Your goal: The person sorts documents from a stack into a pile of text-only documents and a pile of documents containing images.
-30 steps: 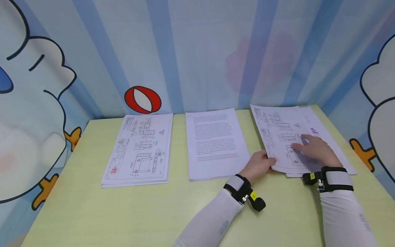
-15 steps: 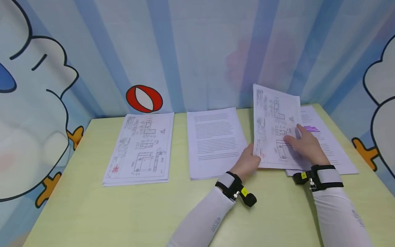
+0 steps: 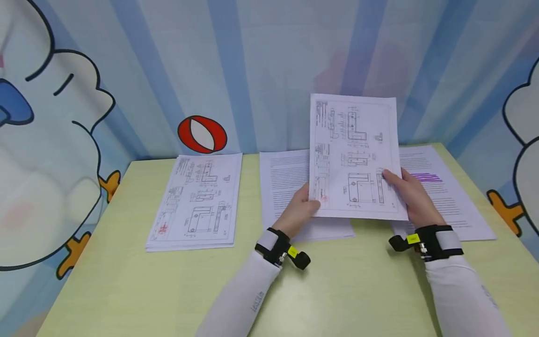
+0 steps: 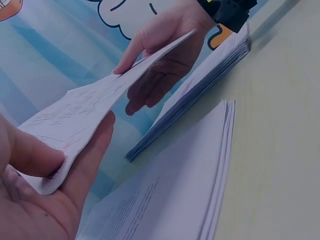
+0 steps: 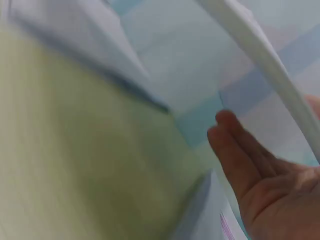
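Note:
A thin stack of technical drawings [image 3: 353, 154] is raised over the table, tilted toward the head camera. My left hand [image 3: 296, 210] pinches its lower left corner, thumb on top and fingers beneath, as the left wrist view shows. At the lower right edge, my right hand [image 3: 414, 196] holds it with the thumb on the printed face. The other right fingers [image 5: 235, 145] stretch out below the sheets in the right wrist view. Behind the raised drawings, a stack of text pages [image 3: 280, 187] in the middle is partly covered.
Another pile of drawings [image 3: 191, 201] with a red stamp lies at the left of the pale table [image 3: 139, 290]. To the right, text pages with purple marks [image 3: 450, 206] lie partly behind my right hand. A striped blue curtain [image 3: 273, 70] hangs along the back.
The drawings have lifted off the right-hand pages and shifted left, uncovering the purple-marked text. Both hands have moved left with them, and the middle pages are now partly hidden.

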`<state>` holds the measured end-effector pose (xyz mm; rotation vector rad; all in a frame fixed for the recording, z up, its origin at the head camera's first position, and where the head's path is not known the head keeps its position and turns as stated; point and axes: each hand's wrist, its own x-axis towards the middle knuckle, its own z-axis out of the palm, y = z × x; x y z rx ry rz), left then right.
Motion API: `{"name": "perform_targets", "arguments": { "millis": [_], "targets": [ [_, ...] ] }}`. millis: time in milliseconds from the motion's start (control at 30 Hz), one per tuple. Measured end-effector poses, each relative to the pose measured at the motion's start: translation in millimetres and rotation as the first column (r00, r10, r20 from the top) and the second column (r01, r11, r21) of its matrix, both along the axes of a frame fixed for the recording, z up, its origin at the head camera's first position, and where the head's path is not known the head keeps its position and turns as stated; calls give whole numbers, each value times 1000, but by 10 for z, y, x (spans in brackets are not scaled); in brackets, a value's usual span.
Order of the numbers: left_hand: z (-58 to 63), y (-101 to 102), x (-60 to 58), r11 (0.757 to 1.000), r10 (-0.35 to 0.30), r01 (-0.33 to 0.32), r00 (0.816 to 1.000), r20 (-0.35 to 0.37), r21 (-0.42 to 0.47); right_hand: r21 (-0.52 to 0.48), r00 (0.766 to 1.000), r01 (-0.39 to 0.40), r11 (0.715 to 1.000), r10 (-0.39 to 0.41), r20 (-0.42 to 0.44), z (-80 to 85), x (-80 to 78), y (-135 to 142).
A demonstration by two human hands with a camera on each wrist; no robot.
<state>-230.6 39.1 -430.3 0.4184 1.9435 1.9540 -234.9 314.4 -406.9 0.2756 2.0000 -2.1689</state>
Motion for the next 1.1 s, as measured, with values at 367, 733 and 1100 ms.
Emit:
{"name": "perform_targets", "arguments": {
  "millis": [367,733,1100],
  "targets": [
    [71,-561,-7,995,97,-98,994,-40,-16,-216,984,-140,966,110,-142,220,103,-627],
    [202,-1115,11,967,208,-224,969,-131,-124,122,974,-41,992,67,-216,228,87,-1302],
    [284,-1774,65,858,417,-450,891,-178,-248,249,978,-42,968,91,-188,213,5,-1997]
  ]
}}
